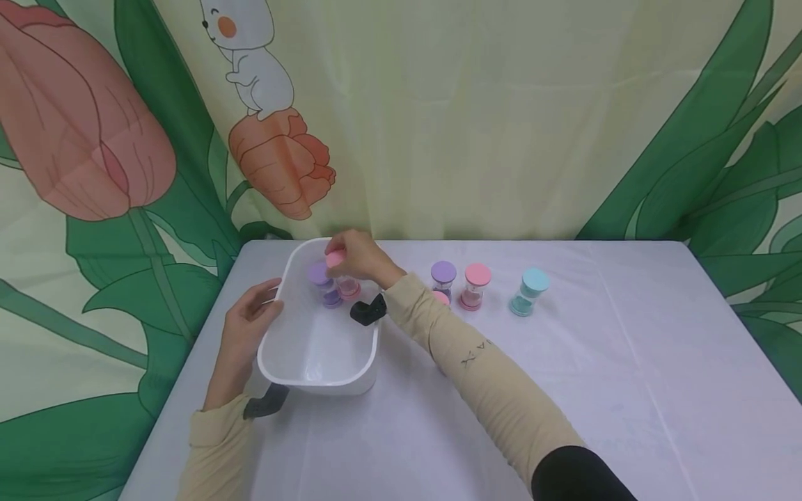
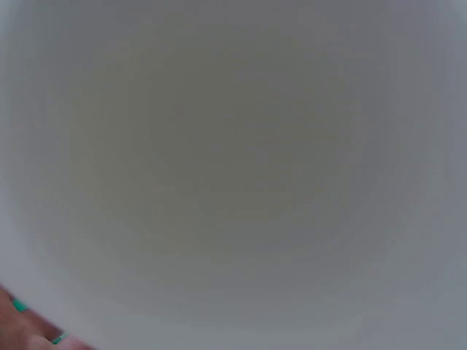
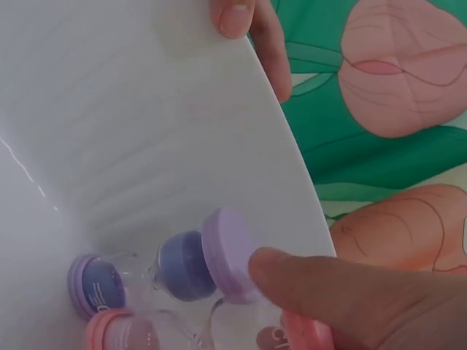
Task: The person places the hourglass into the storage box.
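Note:
A white plastic bin (image 1: 326, 355) stands on the left part of the table. My left hand (image 1: 247, 323) holds its left rim; in the right wrist view the thumb lies over the edge with a finger outside. Over the bin's far end, my right hand (image 1: 362, 256) grips a pink sand timer (image 1: 349, 287) by its top cap. A purple sand timer (image 1: 321, 273) stands upright inside the bin, right beside the pink one. In the right wrist view my right thumb (image 3: 284, 273) reaches close to the purple cap (image 3: 228, 251); whether it touches cannot be told.
Right of the bin stand a purple sand timer (image 1: 443, 272), a pink one (image 1: 478, 275) and a teal one (image 1: 535, 280). Another pink cap (image 1: 441, 297) shows partly behind my right sleeve (image 1: 476, 362). A printed curtain (image 1: 476, 139) hangs behind the table. The bin's wall (image 2: 233, 175) fills the left wrist view.

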The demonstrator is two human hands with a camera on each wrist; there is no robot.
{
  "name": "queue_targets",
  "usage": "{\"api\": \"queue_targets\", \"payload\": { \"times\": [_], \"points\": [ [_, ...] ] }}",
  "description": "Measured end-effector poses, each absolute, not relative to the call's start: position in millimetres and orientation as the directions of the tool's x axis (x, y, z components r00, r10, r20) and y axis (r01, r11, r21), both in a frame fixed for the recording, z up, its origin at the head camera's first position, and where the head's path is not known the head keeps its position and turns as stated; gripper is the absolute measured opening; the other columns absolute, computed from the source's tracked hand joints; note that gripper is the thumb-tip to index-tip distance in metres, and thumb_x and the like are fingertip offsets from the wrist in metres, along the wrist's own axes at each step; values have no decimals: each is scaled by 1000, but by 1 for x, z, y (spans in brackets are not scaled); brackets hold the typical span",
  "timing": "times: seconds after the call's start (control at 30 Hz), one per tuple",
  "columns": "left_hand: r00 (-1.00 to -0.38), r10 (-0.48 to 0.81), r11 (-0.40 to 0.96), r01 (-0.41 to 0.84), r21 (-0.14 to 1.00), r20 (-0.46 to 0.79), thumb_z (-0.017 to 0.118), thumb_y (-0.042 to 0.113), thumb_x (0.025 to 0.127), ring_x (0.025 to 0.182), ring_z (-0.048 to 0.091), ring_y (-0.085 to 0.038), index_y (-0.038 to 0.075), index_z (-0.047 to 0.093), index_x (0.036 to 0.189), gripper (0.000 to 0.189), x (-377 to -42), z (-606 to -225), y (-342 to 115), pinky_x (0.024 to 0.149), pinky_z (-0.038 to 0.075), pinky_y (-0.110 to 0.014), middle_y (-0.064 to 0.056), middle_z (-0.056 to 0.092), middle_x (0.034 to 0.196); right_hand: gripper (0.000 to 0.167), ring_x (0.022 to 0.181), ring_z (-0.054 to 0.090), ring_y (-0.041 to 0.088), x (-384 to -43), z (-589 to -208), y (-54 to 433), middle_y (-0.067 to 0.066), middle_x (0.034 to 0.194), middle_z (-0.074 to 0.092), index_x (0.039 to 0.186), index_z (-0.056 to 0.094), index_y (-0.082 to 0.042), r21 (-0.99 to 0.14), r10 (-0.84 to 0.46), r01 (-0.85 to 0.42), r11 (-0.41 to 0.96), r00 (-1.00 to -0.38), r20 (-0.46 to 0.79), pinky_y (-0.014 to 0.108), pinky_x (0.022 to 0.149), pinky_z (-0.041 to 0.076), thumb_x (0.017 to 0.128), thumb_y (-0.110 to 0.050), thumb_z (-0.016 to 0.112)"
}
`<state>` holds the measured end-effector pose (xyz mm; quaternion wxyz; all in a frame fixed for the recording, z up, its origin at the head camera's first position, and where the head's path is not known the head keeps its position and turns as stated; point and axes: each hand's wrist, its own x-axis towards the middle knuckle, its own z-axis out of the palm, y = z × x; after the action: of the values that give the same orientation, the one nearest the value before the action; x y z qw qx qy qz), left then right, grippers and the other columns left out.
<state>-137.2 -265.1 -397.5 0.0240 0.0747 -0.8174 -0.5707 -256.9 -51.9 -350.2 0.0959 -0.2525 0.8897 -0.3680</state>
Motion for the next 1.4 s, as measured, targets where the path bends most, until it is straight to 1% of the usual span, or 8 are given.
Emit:
{"api": "queue_targets", "payload": {
  "times": [0.2,0.33,0.57,0.8,0.93,1.13,1.4],
  "points": [
    [-988,-148,339,-87,937,-38,59,37,99,113,60,-5,21,49,146,50,-135,-394,-264,81,54,-17,-10,54,142,33,95,59,18,-254,-348,-53,9,110,69,112,70,-4,-668,-526,-382,638,-851,-15,22,77,47,81,-9,78],
    [-989,-147,342,-83,936,-34,59,37,99,112,60,-3,21,49,146,50,-134,-393,-264,81,54,-17,-10,54,142,31,93,59,18,-252,-348,-54,6,108,69,111,71,-7,-618,-528,-398,678,-849,-31,24,77,47,80,-9,76],
    [-989,-143,336,-80,939,-34,59,37,99,113,59,-4,22,48,146,51,-133,-394,-265,82,54,-16,-9,53,141,31,90,59,17,-253,-349,-57,2,104,71,110,72,-12,-495,-531,-440,749,-846,-53,27,73,45,79,-13,77],
    [-988,-148,325,-90,941,-43,59,37,99,113,59,-4,22,48,147,51,-133,-394,-265,82,54,-16,-10,53,141,32,89,59,17,-254,-350,-58,2,103,72,111,72,-13,-465,-527,-443,766,-848,-60,27,71,43,79,-13,77],
    [-988,-148,323,-92,942,-46,59,37,99,113,59,-4,22,48,147,51,-133,-393,-264,82,54,-16,-10,53,141,33,88,59,17,-253,-349,-56,3,101,71,112,72,-11,-472,-536,-451,758,-842,-56,26,71,44,80,-13,76],
    [-989,-145,323,-86,943,-40,59,36,99,111,60,-4,21,48,147,51,-133,-394,-264,82,54,-17,-10,53,140,31,87,56,17,-251,-347,-53,4,95,68,113,71,-6,-538,-550,-434,723,-833,-68,25,72,43,82,-10,74],
    [-989,-144,323,-86,942,-41,59,37,99,110,59,-2,20,48,146,51,-135,-397,-264,82,54,-17,-10,53,140,29,85,55,17,-252,-347,-50,8,98,69,112,70,-1,-607,-569,-429,669,-821,-48,22,71,43,83,-5,72]
  ]
}}
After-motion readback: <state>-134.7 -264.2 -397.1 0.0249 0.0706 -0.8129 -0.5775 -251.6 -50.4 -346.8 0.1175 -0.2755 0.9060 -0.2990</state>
